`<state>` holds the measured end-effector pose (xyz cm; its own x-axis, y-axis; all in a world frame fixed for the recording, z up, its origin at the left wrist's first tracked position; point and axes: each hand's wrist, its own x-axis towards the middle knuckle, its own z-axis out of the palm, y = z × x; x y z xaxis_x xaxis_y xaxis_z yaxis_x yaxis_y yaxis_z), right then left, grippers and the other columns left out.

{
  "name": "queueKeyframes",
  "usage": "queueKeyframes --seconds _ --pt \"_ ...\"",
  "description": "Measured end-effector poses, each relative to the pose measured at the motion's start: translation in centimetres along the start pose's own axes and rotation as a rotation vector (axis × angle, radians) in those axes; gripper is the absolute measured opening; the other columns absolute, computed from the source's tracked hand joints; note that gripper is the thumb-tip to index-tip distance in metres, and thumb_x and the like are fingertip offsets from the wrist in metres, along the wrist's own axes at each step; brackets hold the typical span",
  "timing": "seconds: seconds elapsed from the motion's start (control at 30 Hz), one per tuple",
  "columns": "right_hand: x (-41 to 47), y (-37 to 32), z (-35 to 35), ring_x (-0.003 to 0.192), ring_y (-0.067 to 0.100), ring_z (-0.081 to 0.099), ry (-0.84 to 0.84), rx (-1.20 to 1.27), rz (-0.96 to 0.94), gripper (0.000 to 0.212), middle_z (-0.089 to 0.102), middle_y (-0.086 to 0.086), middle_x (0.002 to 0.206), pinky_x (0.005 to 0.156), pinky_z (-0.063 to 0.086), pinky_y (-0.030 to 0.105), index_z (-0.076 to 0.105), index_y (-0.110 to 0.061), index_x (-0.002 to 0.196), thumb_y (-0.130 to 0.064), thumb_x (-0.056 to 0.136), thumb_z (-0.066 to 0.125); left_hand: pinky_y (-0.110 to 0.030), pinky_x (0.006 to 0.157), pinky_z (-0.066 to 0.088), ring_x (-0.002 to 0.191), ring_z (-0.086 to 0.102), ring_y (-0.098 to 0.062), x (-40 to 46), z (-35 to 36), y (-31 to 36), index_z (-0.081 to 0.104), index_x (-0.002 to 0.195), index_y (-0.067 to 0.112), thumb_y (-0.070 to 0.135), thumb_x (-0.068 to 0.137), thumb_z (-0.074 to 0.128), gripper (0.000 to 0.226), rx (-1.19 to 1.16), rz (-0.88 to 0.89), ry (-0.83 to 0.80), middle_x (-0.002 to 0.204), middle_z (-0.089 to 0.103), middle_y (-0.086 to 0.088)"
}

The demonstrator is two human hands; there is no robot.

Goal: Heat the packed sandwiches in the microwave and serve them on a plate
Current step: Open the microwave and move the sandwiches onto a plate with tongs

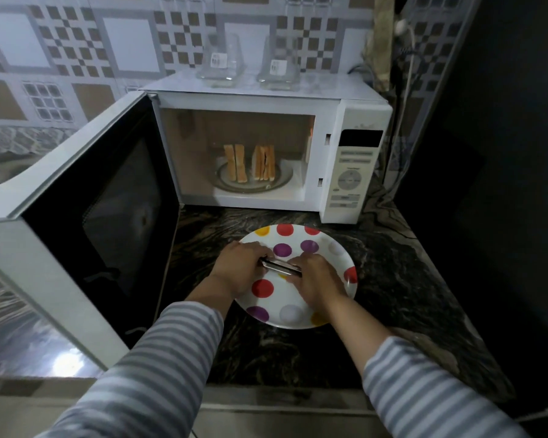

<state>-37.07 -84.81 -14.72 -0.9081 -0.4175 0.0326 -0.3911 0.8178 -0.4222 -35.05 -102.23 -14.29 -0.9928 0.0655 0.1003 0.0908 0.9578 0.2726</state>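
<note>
The white microwave [345,121] stands at the back of the dark counter with its door [86,216] swung wide open to the left. Two sandwiches [234,164] [264,162] stand upright on the turntable inside. In front of it lies a white plate [336,251] with coloured dots. Over the plate, my left hand [238,268] and my right hand [314,279] both grip a pair of metal tongs [280,267], one hand at each end.
Two clear glass containers [220,58] [279,63] stand on top of the microwave. A cable [405,99] hangs at its right side. The open door takes up the counter's left. A dark wall closes the right side; the counter's front edge [282,393] is close to me.
</note>
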Motion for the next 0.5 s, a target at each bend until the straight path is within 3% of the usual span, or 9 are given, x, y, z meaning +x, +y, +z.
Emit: queueKeyframes --seconds 0.1,0.17,0.23,0.3,0.33,0.43,0.5 --pt "0.1 0.2 0.2 0.113 0.021 0.056 0.027 0.023 0.008 0.032 0.063 0.004 0.122 0.095 0.045 0.031 0.061 -0.019 0.124 -0.024 0.094 0.054 -0.043 0.117 0.014 0.144 0.021 -0.016 -1.5 1.3 -0.9 0.043 0.139 0.031 0.030 0.090 0.059 0.051 -0.097 -0.065 0.075 0.149 0.036 0.006" --pt "0.0 0.1 0.2 0.111 0.020 0.057 0.029 0.031 0.006 0.030 0.064 0.003 0.119 0.093 0.046 0.029 0.063 -0.019 0.122 -0.023 0.094 0.053 -0.047 0.115 0.022 0.144 0.022 -0.020 -3.0 1.9 -1.7 0.038 0.144 0.027 0.035 0.090 0.060 0.059 -0.218 -0.146 0.205 0.151 0.033 0.001" --pt "0.1 0.2 0.2 0.105 0.020 0.060 0.024 0.028 0.013 0.024 0.066 0.001 0.109 0.080 0.047 0.025 0.066 -0.018 0.113 -0.022 0.094 0.051 -0.045 0.115 0.024 0.142 0.026 -0.022 -4.3 2.4 -2.7 0.032 0.147 0.025 0.040 0.092 0.056 0.062 -0.262 -0.212 0.233 0.151 0.033 -0.003" --pt "0.3 0.3 -0.1 0.097 0.021 0.062 0.031 0.032 0.049 0.017 0.064 0.000 0.096 0.062 0.040 0.019 0.064 -0.017 0.098 -0.022 0.094 0.049 -0.042 0.118 0.015 0.143 0.025 -0.018 -5.2 2.6 -3.6 0.022 0.150 0.031 0.048 0.094 0.047 0.064 -0.246 -0.240 0.171 0.153 0.032 -0.001" --pt "0.4 0.4 -0.5 0.098 0.022 0.062 0.046 0.032 0.059 0.015 0.062 0.001 0.097 0.062 0.040 0.020 0.061 -0.017 0.098 -0.024 0.094 0.049 -0.040 0.118 0.012 0.143 0.024 -0.017 -5.5 2.6 -3.7 0.017 0.151 0.033 0.051 0.095 0.042 0.064 -0.247 -0.237 0.149 0.154 0.031 0.001" --pt "1.5 0.3 -2.1 0.109 0.024 0.055 0.073 0.047 0.059 0.037 0.056 0.006 0.118 0.084 0.045 0.028 0.056 -0.013 0.120 -0.035 0.090 0.059 -0.037 0.119 0.008 0.145 0.020 -0.014 -5.7 2.7 -3.6 0.015 0.151 0.033 0.053 0.096 0.034 0.062 -0.194 -0.222 0.140 0.156 0.028 0.004" --pt "2.9 -0.3 -3.4 0.107 0.028 0.057 0.086 0.087 0.060 0.046 0.057 0.011 0.115 0.085 0.048 0.033 0.059 -0.009 0.117 -0.040 0.084 0.067 -0.035 0.118 0.006 0.145 0.016 -0.012 -5.5 2.9 -3.5 0.019 0.151 0.033 0.053 0.097 0.031 0.059 -0.118 -0.230 0.135 0.157 0.025 0.006"
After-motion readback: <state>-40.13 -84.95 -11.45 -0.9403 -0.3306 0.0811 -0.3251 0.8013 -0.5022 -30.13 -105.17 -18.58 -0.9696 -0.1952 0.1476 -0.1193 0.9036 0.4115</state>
